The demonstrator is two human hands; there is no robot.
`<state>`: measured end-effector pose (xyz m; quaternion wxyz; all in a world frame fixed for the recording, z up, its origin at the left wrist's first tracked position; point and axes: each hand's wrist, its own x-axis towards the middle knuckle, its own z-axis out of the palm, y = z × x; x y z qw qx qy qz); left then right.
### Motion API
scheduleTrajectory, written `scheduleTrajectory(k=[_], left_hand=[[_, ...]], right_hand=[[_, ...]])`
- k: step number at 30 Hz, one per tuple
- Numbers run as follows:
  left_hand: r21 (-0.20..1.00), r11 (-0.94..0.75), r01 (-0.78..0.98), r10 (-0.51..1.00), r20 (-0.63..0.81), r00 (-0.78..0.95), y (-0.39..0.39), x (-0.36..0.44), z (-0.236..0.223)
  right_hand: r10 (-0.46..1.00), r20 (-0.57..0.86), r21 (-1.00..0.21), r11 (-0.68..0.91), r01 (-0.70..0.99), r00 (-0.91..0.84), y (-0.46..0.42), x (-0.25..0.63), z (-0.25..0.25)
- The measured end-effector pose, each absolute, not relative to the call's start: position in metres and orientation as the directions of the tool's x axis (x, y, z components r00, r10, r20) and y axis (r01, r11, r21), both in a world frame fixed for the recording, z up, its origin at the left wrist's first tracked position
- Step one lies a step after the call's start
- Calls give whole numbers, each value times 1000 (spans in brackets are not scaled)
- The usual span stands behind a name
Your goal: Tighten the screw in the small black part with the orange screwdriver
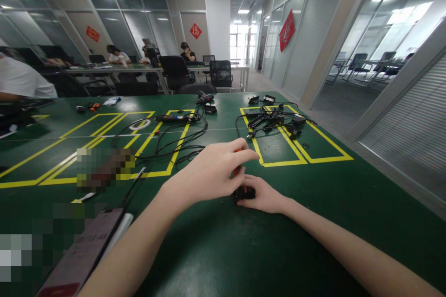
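My left hand (223, 167) is closed around an upright orange tool (237, 165), which looks like a screwdriver; most of it is hidden by the fingers. Just below, a small black block (248, 191), possibly a power adapter, rests on the green table (209, 246). My right hand (266, 195) grips this block from the right, thumb at the near side and fingers over the top. The tool's lower end is directly above or on the block; whether they touch is hidden.
Black cables and adapters (275, 120) lie tangled inside yellow tape outlines at the right. A power drill (204, 98), a corded black tool (174, 119) and a white ring (140, 124) lie farther back. A phone-like device (87, 250) lies near left. People sit beyond.
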<state>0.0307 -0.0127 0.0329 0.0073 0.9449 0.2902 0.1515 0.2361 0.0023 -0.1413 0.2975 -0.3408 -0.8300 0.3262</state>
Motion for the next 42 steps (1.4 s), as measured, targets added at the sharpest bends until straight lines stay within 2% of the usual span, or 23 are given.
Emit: scheduleTrajectory(k=[9,26,42], left_hand=[[124,-840,528,538,309,784,-12,30,33],[67,-855,515,508,314,802,-15,31,34],[76,-848,525,518,331,789,-14,31,33]], right_hand=[[765,267,-743,551,381,-587,2,236,-140],[766,263,-746,547,380,-587,2,237,-140],[775,251,-746,537,395,-579,2,237,-140]])
